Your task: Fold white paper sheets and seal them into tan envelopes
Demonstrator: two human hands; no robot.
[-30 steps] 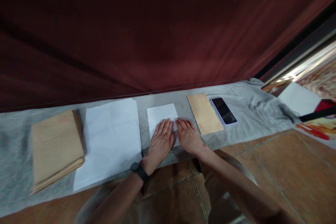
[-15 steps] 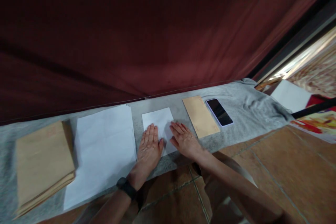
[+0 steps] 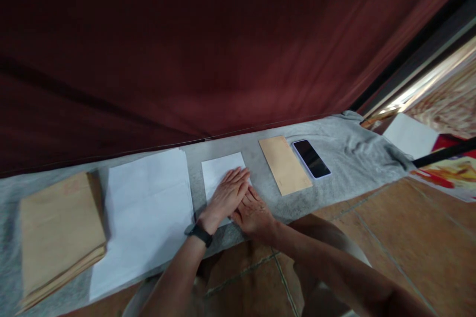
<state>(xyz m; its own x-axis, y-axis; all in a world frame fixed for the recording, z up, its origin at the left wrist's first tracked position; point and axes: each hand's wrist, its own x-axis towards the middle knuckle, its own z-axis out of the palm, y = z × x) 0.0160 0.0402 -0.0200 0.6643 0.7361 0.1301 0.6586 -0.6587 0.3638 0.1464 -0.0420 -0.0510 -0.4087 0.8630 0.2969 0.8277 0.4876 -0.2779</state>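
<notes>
A small white folded sheet [image 3: 218,170] lies on a grey cloth [image 3: 345,148] spread over the floor. My left hand [image 3: 226,195], with a black watch on its wrist, lies flat across the sheet, fingers stretched towards the upper right. My right hand [image 3: 254,213] rests flat at the sheet's near right corner, its fingers partly tucked under my left hand. Both hands press on the paper; neither grips it.
Left of the sheet lies a stack of white paper [image 3: 145,213], then a stack of brown envelopes [image 3: 59,230]. To the right are a single brown envelope [image 3: 284,164] and a dark phone [image 3: 311,158]. A dark red curtain [image 3: 223,44] hangs behind; tiled floor [image 3: 409,228] lies in front.
My left hand has slid up and right over the sheet, now crossing above my right hand. My right hand has drawn back slightly towards the sheet's near corner.
</notes>
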